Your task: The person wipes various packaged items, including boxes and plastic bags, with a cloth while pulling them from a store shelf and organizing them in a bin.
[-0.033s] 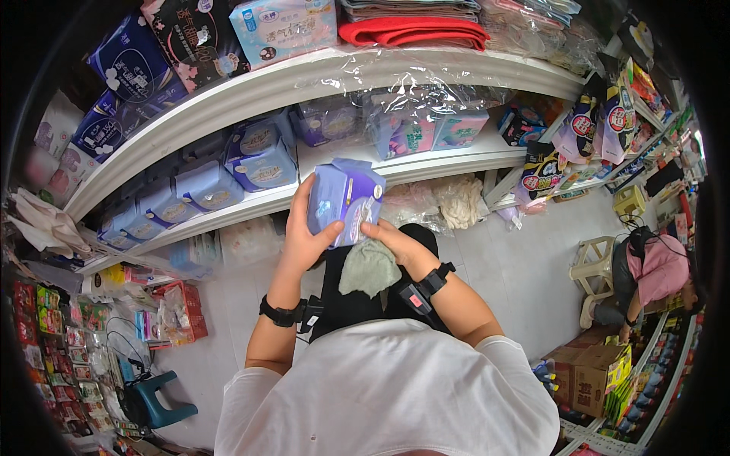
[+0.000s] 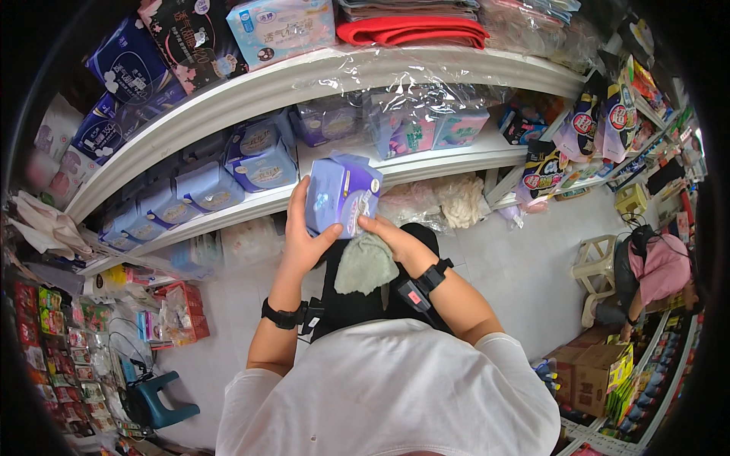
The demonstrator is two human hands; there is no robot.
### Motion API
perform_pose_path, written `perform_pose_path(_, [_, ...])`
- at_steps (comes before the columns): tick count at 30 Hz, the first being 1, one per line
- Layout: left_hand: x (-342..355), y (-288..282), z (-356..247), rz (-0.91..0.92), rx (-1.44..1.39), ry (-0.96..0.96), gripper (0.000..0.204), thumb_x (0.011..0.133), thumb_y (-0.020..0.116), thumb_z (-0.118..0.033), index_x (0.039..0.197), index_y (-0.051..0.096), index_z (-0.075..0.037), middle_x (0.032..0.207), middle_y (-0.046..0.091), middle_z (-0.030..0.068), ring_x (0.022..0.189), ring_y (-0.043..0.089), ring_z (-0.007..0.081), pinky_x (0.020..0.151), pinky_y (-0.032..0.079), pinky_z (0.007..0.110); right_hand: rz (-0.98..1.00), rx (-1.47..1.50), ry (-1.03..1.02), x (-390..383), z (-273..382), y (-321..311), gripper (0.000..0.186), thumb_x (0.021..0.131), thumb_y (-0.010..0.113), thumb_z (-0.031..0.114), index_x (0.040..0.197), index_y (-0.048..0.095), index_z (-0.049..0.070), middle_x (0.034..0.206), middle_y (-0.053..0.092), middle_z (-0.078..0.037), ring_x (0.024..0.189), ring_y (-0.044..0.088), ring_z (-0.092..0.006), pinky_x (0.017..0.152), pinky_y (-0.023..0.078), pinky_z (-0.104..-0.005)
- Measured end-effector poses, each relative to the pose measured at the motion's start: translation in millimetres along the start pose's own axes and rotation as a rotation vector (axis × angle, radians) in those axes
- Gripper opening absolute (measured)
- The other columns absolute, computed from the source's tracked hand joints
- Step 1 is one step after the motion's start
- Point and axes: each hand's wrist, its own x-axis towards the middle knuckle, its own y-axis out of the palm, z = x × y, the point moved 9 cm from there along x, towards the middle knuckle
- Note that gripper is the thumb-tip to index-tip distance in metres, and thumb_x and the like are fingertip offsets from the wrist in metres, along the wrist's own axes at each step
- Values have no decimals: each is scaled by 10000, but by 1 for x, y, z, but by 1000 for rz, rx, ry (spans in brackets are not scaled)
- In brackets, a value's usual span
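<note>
Both hands hold a blue-and-purple pack of sanitary pads [image 2: 331,196] before the shelf. My left hand [image 2: 303,232] grips its left side, thumb across the near edge and fingers partly hidden behind. On the near right corner my right hand [image 2: 389,237] presses its thumb and also holds a grey-green cloth [image 2: 366,264], which hangs below the pack. Similar blue packs [image 2: 209,187] line the shelf on the left, and a stacked blue pack [image 2: 262,159] stands nearer the middle. Pink and teal packs [image 2: 414,129] lie under clear plastic film [image 2: 426,83].
The white shelf [image 2: 334,171] curves across the front. A red basket [image 2: 194,311] and teal stool [image 2: 169,403] are at left. On the right are a beige stool [image 2: 591,266], cardboard boxes [image 2: 589,376] and a person in pink [image 2: 660,266] bending over.
The pack has shifted slightly left and tilted a little. The cloth has moved a bit left with my right hand. Both hands keep their hold.
</note>
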Motion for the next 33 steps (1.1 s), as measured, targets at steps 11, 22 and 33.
perform_pose_path(11, [30, 3, 42, -141, -156, -196, 760, 777, 689, -20, 1424, 290, -40, 1404, 314, 178, 1273, 404, 298, 933, 499, 420, -86, -39, -62, 48, 21, 9, 691, 887, 601, 524, 1284, 492, -31, 1188, 591, -100, 1045, 583, -172, 897, 471, -309])
perform_pose_path(22, [75, 4, 51, -136, 154, -22, 531, 799, 600, -1, 1310, 462, -47, 1358, 412, 144, 1251, 443, 271, 965, 459, 401, -259, -281, -74, 85, 30, -35, 455, 943, 558, 437, 959, 658, -6, 901, 646, -58, 825, 576, -127, 754, 468, -273])
perform_pose_path(33, [55, 4, 82, -132, 134, -174, 700, 804, 635, -42, 1429, 320, -62, 1380, 391, 172, 1213, 488, 297, 939, 460, 431, -302, -480, -422, 67, 67, -36, 335, 902, 612, 164, 1217, 602, 52, 850, 632, -19, 788, 557, -81, 714, 445, -230])
